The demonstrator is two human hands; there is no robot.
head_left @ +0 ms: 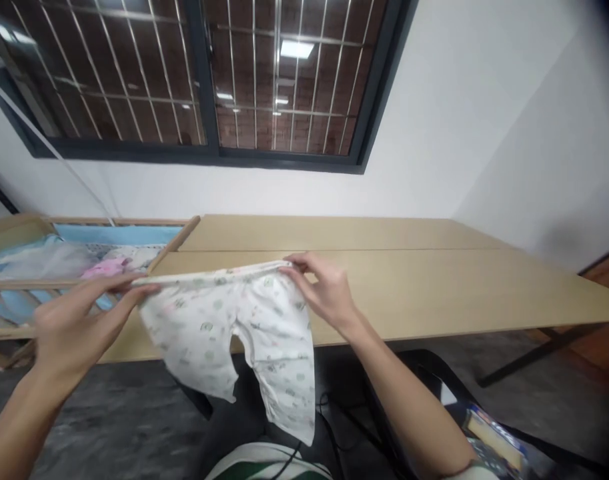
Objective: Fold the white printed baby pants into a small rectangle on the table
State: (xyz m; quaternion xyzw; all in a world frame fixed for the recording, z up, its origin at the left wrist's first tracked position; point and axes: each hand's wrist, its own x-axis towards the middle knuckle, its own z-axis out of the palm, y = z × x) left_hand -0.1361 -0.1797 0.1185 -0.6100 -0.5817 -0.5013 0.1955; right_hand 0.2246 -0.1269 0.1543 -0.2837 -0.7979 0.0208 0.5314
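A small pair of white baby pants (279, 333) with a pale green print hangs in front of me, its waistband stretched sideways between my hands. My left hand (81, 320) pinches the left end of the waistband between thumb and fingers. At the other end, the fingers of my right hand (324, 287) are closed on the waistband's right corner. Both legs of the pants dangle below the front edge of the wooden table (409, 287), over my lap.
Left of the table stands a wooden crib (19, 285) with blue lining, holding pink cloth (107, 267) and other bedding. A barred window (284, 80) is in the wall behind. At lower right, a black chair (424, 363) has a packaged item (497, 440) on it.
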